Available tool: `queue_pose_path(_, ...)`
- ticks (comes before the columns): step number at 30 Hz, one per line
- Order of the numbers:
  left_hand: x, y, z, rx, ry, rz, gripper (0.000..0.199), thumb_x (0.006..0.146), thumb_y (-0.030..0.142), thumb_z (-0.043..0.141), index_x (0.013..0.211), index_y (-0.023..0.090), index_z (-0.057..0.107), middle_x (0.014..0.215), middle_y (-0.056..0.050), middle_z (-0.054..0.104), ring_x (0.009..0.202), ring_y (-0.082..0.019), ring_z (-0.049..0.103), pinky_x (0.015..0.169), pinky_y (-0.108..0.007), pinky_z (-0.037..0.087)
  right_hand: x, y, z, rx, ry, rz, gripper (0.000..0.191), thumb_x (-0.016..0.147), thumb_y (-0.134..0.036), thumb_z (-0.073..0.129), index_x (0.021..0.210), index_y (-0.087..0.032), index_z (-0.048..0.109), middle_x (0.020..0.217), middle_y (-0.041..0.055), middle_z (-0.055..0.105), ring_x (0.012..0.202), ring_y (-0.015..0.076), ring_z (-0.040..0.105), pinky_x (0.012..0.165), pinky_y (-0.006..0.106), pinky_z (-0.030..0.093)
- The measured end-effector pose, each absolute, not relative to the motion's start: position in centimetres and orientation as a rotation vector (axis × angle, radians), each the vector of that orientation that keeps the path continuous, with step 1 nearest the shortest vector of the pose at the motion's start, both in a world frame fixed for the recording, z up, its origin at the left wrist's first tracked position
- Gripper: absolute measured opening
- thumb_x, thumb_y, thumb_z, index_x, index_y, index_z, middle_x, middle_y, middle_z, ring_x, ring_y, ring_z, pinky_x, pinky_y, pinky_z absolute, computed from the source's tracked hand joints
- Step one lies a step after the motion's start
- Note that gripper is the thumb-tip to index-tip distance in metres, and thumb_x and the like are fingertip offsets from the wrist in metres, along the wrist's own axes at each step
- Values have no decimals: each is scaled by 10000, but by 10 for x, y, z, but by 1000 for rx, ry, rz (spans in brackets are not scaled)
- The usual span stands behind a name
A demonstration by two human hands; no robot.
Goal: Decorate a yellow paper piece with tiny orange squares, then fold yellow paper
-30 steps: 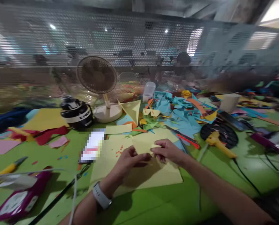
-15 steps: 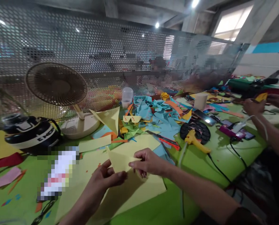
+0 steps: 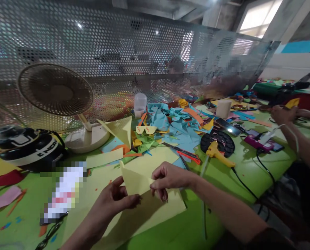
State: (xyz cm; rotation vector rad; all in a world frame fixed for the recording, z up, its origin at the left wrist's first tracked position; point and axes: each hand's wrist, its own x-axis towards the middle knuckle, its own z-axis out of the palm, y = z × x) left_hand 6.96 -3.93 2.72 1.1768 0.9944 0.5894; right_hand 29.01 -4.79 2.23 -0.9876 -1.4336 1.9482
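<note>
A folded piece of pale yellow paper [image 3: 135, 180] is held up between my two hands, with one corner pointing upward. My left hand [image 3: 118, 199] grips its lower left side, thumb in front and fingers behind. My right hand [image 3: 169, 178] pinches the paper's right corner between thumb and fingers. Beneath both hands lie larger pale yellow sheets [image 3: 167, 208] on the green table [image 3: 149, 239]. A cutter with a red handle [image 3: 188, 156] lies just beyond my right hand.
A fan [image 3: 87, 139] and a black jug [image 3: 32, 147] stand at the left. Blue paper scraps [image 3: 170, 119] are heaped at the back. A yellow glue gun [image 3: 219, 154] lies on a black round tray. Another person's hands [image 3: 285, 113] hold orange paper at the right.
My right hand has shifted slightly right along with the paper's right corner. My left hand keeps its grip. The view has moved a little.
</note>
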Motion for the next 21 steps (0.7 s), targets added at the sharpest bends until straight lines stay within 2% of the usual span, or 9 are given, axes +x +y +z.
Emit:
queue_pose_path(8,53,-33,36,1208,948,557,542,590,296,820,1069,160,607,797,-66,734,717,-197,659,662,-266,518,298,-54,46,-975,-1543,1913,122,738,-222,606,708,-109,641,489,-27,634,390,84,579,447,188,484)
queue_pose_path(13,47,-39,32,1179,934,597,481,596,269,811,1023,152,622,762,-58,729,700,-192,661,668,-275,513,297,-72,60,-1165,-1497,1636,282,790,-385,580,678,-129,611,471,-27,593,401,80,550,454,186,441)
queue_pose_path(16,51,-47,27,1197,863,576,442,602,256,806,986,150,616,725,-50,722,663,-180,655,641,-268,497,285,-85,56,-1342,-1587,1470,356,801,-490,582,708,-147,594,532,-19,598,473,92,570,460,179,419)
queue_pose_path(19,55,-52,24,1200,778,562,459,591,240,809,990,148,601,692,-38,715,618,-161,642,623,-259,480,270,-93,45,-1428,-1751,1384,353,752,-496,659,663,-173,549,528,-34,583,487,107,584,431,170,399)
queue_pose_path(21,55,-52,23,1201,760,552,465,597,236,805,999,144,588,699,-42,716,611,-154,638,623,-258,473,263,-94,38,-1421,-1786,1384,363,776,-491,637,627,-183,513,491,-45,564,455,104,577,430,173,415)
